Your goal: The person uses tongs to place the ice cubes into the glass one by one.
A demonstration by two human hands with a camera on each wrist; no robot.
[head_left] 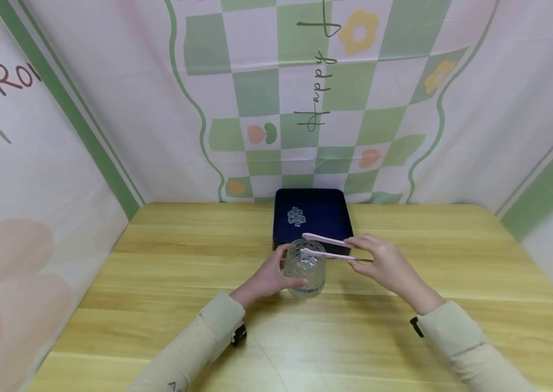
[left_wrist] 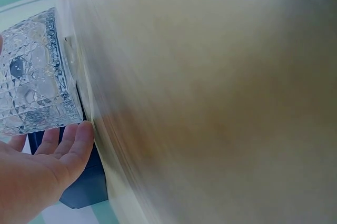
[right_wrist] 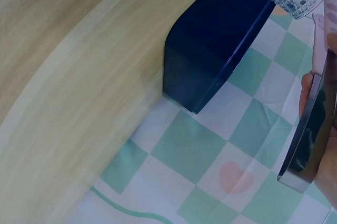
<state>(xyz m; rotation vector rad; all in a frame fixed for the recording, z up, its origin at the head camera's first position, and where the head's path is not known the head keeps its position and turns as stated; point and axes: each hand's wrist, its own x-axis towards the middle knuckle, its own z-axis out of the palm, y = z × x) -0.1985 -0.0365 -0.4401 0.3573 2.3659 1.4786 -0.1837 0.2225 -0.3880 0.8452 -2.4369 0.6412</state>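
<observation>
A patterned clear glass [head_left: 309,277] stands on the table in front of a dark blue tray [head_left: 340,218]. My left hand [head_left: 271,276] grips the glass from its left side, fingers behind and thumb in front; the left wrist view shows the fingers [left_wrist: 79,145] against the glass [left_wrist: 31,77]. My right hand [head_left: 383,262] holds pink-tipped tongs [head_left: 332,256] from the right, their two arms apart and their tips over the glass's mouth. Small clear pieces [head_left: 308,260] show in the glass. In the right wrist view the tongs' metal end [right_wrist: 308,140] is visible.
More small clear pieces [head_left: 296,216] lie together in the left part of the tray. The wooden table [head_left: 183,261] meets a printed cloth backdrop [head_left: 257,98] behind the tray, and cloth also hangs at both sides.
</observation>
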